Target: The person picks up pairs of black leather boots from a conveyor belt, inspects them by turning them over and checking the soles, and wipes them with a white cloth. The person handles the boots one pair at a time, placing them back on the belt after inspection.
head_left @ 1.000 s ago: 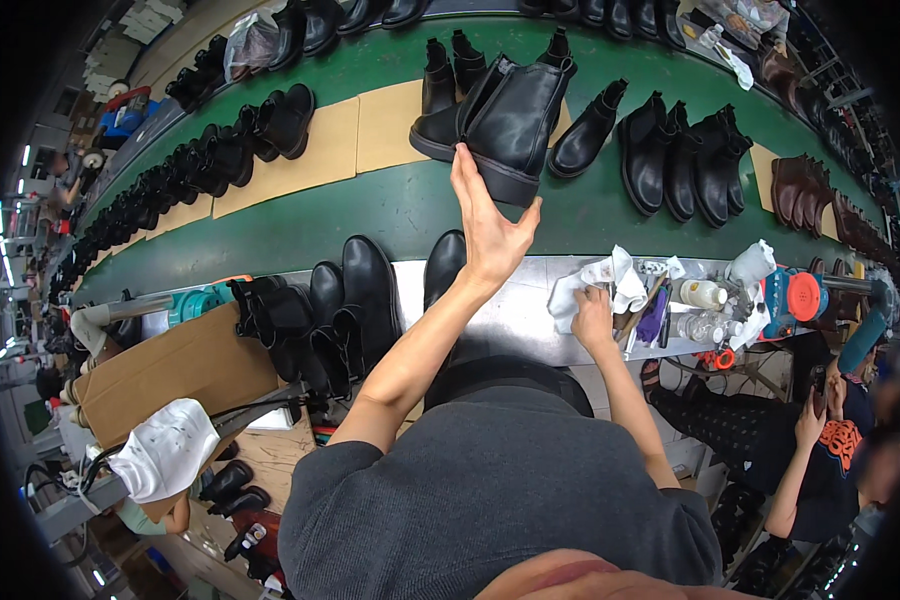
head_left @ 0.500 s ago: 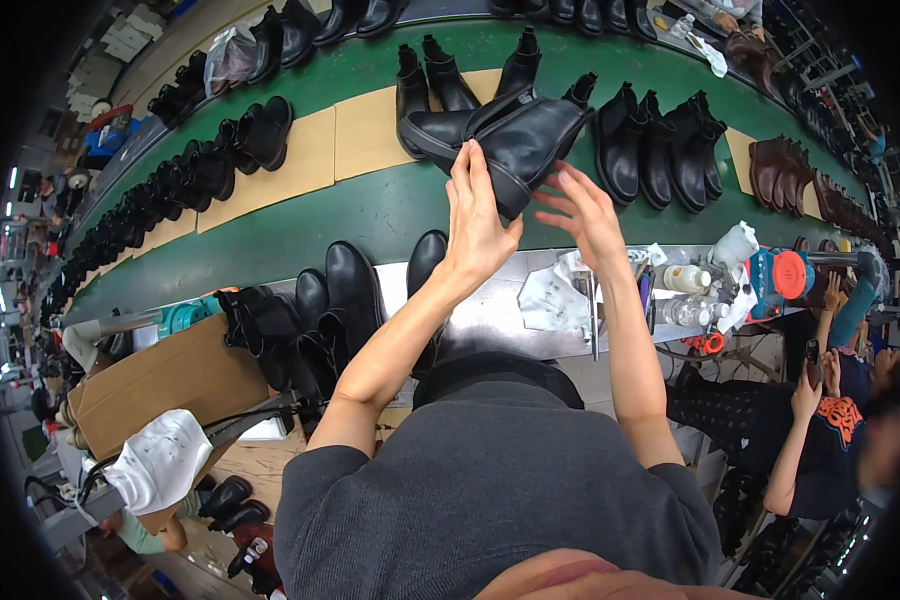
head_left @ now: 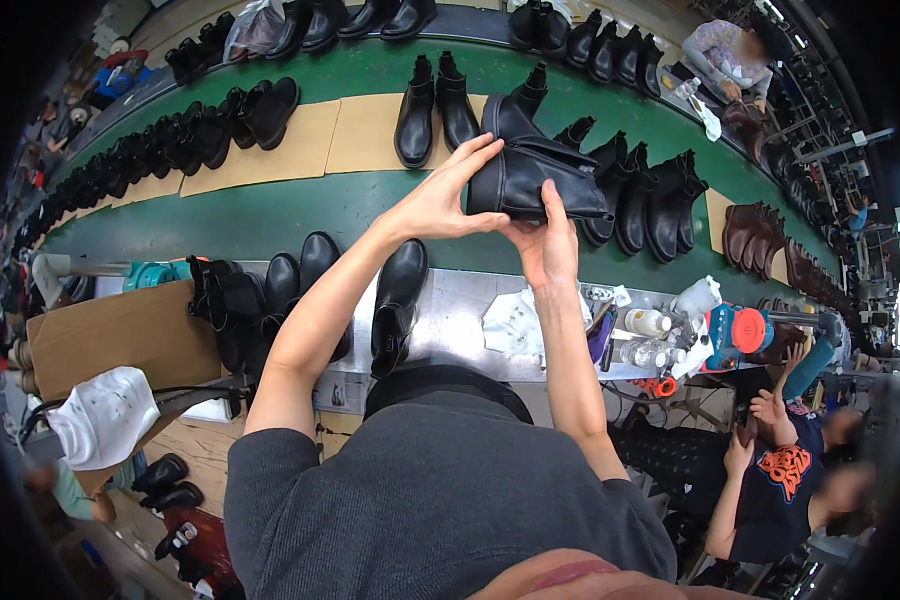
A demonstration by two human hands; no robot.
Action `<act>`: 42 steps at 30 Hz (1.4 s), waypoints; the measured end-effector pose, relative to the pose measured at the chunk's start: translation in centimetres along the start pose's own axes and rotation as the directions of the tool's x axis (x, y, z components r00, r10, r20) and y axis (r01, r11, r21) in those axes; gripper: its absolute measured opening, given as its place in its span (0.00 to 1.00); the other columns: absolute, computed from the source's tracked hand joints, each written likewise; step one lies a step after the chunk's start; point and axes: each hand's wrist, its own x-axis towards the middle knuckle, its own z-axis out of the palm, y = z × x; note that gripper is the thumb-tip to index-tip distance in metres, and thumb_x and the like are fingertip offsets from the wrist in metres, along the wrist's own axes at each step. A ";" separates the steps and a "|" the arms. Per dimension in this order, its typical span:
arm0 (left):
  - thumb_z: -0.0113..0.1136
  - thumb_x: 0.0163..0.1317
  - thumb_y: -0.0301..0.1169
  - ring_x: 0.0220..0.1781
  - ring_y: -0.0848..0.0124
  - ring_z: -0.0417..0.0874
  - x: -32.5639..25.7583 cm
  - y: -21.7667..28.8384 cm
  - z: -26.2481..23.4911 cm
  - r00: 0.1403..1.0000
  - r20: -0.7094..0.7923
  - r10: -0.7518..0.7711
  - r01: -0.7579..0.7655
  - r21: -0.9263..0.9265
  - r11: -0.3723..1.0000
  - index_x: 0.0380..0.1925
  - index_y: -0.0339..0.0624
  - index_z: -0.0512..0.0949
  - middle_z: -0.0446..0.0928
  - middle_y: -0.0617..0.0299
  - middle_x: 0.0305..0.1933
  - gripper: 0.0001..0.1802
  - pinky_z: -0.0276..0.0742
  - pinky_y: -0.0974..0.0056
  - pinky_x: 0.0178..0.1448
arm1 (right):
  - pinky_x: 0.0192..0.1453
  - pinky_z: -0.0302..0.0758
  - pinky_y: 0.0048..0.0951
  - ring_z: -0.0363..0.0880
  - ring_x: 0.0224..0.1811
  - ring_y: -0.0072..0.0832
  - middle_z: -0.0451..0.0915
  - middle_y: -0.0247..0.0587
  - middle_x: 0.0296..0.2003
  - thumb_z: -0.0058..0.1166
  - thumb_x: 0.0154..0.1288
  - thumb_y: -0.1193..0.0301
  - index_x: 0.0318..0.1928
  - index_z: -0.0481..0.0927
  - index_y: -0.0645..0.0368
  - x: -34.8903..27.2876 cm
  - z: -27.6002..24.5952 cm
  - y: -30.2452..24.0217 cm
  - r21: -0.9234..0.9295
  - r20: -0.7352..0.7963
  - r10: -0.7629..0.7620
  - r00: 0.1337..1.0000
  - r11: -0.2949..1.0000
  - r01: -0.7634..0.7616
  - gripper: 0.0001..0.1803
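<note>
A black leather ankle boot [head_left: 540, 175] is held up over the green bench [head_left: 300, 210], lying on its side with its toe away from me and its shaft toward the right. My left hand [head_left: 445, 195] grips it from the left at the sole and heel, fingers on top and thumb below. From beneath, my right hand [head_left: 550, 245] supports the shaft, its thumb pressed on the leather; its other fingers are mostly hidden. Just behind stand several black boots [head_left: 436, 110]. Others [head_left: 635, 195] stand close by on the right.
Nearer me, a metal ledge [head_left: 450, 310] carries a black boot [head_left: 400, 300], a white cloth [head_left: 515, 322] and plastic bottles [head_left: 648, 322]. Brown boots [head_left: 750, 235] stand farther right. A cardboard sheet [head_left: 125, 340] leans at left. Two people stand at lower right; another sits across the bench.
Both hands have turned the boot: its toe, which pointed left, now points away, and its shaft swings down to the right. My right hand, earlier beside the boot, now holds it.
</note>
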 end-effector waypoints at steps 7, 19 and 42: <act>0.68 0.50 0.39 0.70 0.55 0.59 -0.5 0.0 2.0 0.990 -0.090 -0.105 0.088 -0.172 0.981 0.60 0.37 0.66 0.59 0.49 0.67 0.37 0.55 0.56 0.70 | 0.42 0.82 0.44 0.77 0.47 0.33 0.75 0.46 0.46 0.54 0.64 0.57 0.52 0.70 0.65 -0.9 -0.1 0.0 -0.069 -0.030 -0.019 0.999 0.997 0.017 0.25; 0.66 0.51 0.34 0.70 0.59 0.57 -2.1 0.0 3.9 0.965 -0.204 -0.166 0.098 -0.307 0.947 0.58 0.39 0.66 0.58 0.51 0.67 0.34 0.52 0.57 0.71 | 0.39 0.81 0.42 0.78 0.44 0.32 0.77 0.46 0.44 0.55 0.63 0.58 0.51 0.71 0.66 -1.8 -0.2 0.3 -0.150 -0.034 -0.073 0.997 0.986 0.067 0.26; 0.31 0.71 0.52 0.54 0.62 0.78 -3.6 -2.6 3.0 0.398 -0.161 -0.903 -0.078 -0.987 0.142 0.58 0.45 0.65 0.75 0.56 0.55 0.28 0.75 0.53 0.54 | 0.53 0.76 0.36 0.74 0.55 0.38 0.71 0.56 0.55 0.44 0.70 0.55 0.63 0.61 0.70 -1.1 -3.8 1.6 -0.370 0.208 0.128 0.970 0.928 -0.043 0.33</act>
